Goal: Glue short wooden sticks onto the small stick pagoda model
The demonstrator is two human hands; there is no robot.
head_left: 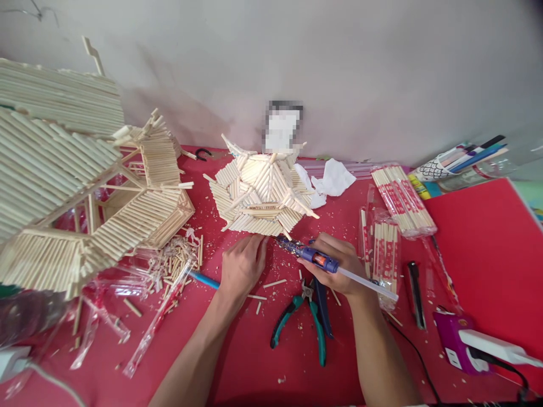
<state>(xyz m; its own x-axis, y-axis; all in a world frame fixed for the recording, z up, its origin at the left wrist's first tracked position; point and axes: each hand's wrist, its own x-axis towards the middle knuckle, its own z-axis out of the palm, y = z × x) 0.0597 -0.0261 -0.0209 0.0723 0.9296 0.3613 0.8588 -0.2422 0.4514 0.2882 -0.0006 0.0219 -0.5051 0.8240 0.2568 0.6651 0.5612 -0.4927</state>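
My right hand (335, 260) grips a blue glue gun (319, 258), its nozzle by the front edge of a small roof-shaped model (265, 195) of pale wooden sticks. A translucent glue stick (369, 282) juts from the gun's back. Close to the same edge, my left hand (244, 264) has its fingers bent together; what they hold, if anything, is hidden. Between my forearms lie teal-and-black pliers (317, 325) with handles spread. A dark blue handle-like piece (323, 311) lies beside them, its upper end hidden by my right hand.
A larger stick building (55, 169) fills the left side, with stick offcuts (176, 263) and plastic wrappers (156, 322) before it. Wrapped chopsticks (403, 200), a black cutter (416, 294), a purple adapter (458, 342) and a pen holder (435, 165) are at right. Crumpled tissue (333, 178) lies behind.
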